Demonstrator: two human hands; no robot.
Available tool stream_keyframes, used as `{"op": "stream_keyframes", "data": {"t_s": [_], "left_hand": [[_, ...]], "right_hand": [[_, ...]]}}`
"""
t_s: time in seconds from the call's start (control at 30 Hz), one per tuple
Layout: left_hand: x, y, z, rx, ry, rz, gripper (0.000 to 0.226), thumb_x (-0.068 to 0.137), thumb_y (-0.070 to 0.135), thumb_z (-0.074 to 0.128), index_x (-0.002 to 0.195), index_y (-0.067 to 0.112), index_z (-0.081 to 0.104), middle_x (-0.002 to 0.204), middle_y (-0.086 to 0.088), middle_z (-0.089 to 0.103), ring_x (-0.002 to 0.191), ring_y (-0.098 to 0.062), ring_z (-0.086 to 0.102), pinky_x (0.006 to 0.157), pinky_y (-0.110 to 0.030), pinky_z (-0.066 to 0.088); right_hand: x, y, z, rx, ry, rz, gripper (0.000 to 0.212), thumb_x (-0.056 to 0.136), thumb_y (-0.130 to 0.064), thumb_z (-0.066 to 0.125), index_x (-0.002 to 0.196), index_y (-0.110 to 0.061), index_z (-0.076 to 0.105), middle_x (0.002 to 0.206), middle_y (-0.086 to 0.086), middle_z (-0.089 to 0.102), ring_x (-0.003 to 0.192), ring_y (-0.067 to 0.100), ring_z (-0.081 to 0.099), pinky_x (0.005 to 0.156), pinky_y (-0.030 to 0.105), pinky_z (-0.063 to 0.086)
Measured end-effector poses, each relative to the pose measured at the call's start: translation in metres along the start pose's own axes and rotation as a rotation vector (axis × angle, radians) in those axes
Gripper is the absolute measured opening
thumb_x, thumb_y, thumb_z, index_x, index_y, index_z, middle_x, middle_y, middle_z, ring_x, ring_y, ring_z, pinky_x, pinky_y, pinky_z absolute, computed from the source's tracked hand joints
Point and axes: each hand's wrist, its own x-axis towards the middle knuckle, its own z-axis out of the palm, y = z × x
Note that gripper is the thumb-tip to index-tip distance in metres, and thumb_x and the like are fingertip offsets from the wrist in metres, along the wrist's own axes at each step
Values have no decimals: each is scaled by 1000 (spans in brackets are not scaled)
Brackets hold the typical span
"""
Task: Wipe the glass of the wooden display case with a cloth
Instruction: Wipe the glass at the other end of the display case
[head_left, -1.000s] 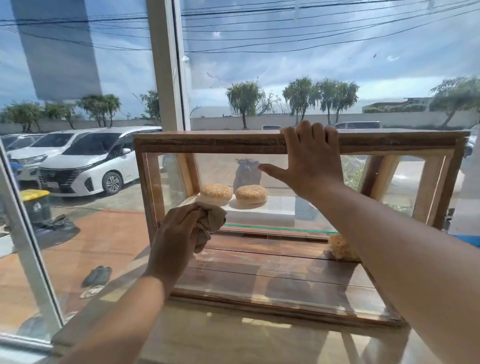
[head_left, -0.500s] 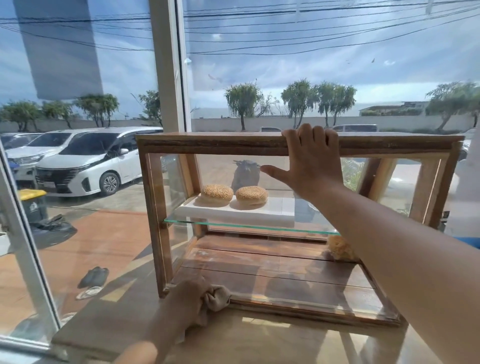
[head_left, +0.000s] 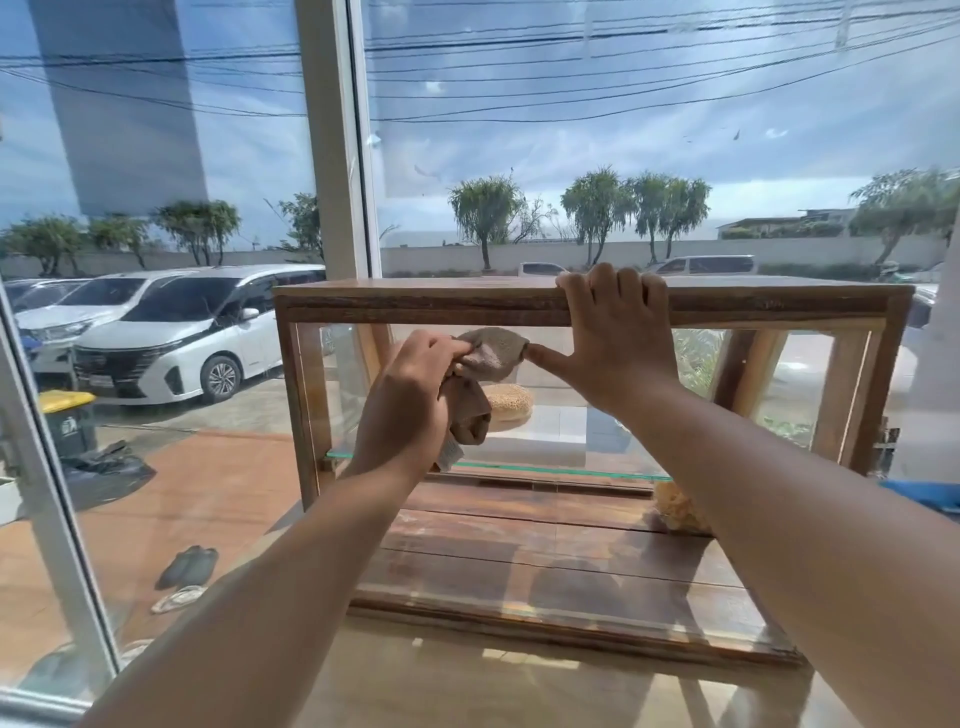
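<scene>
A wooden display case (head_left: 415, 301) with a glass front (head_left: 571, 545) stands on a wooden counter before a big window. My left hand (head_left: 410, 400) grips a crumpled brown cloth (head_left: 491, 353) and presses it against the upper part of the glass, just under the top rail. My right hand (head_left: 613, 332) lies flat over the case's top front rail, fingers hooked over the edge, thumb pointing left and touching the cloth. Inside, a sesame bun (head_left: 511, 402) sits on a white slab on the glass shelf, partly hidden by the cloth.
A yellowish sponge-like lump (head_left: 675, 506) lies on the case floor at the right. The white window frame (head_left: 337, 140) rises behind the case's left end. Outside are parked white cars (head_left: 171, 343), a yellow-lidded bin (head_left: 70, 421) and shoes (head_left: 187, 566) on the paving.
My left hand with the cloth swept down to the case's lower left corner, then rose to the upper glass near my right thumb. My right hand stayed on the top rail.
</scene>
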Motion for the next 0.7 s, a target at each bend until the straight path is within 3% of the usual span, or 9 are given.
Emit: {"op": "stream_keyframes", "data": {"t_s": [0.2, 0.37, 0.7], "left_hand": [[-5, 8, 28, 47, 48, -38, 25, 84, 2, 69, 109, 2, 66, 109, -10, 64, 93, -32, 53, 78, -39, 51], [-23, 0, 32, 81, -26, 105, 32, 86, 4, 60, 118, 2, 66, 118, -9, 65, 104, -32, 55, 86, -44, 52], [-102, -16, 46, 74, -251, 190, 51, 64, 19, 85, 112, 14, 67, 118, 3, 62, 107, -22, 56, 90, -34, 48]], "right_hand": [[2, 3, -6, 162, -35, 20, 63, 79, -58, 35, 127, -20, 47, 112, 5, 44, 110, 27, 37, 99, 40, 18], [2, 7, -5, 149, -56, -16, 62, 84, -61, 48, 131, -21, 43, 117, 5, 43, 114, 27, 36, 100, 40, 18], [1, 5, -2, 101, -10, -13, 63, 84, -66, 52, 125, -19, 45, 115, 8, 45, 107, 29, 40, 95, 42, 22]]}}
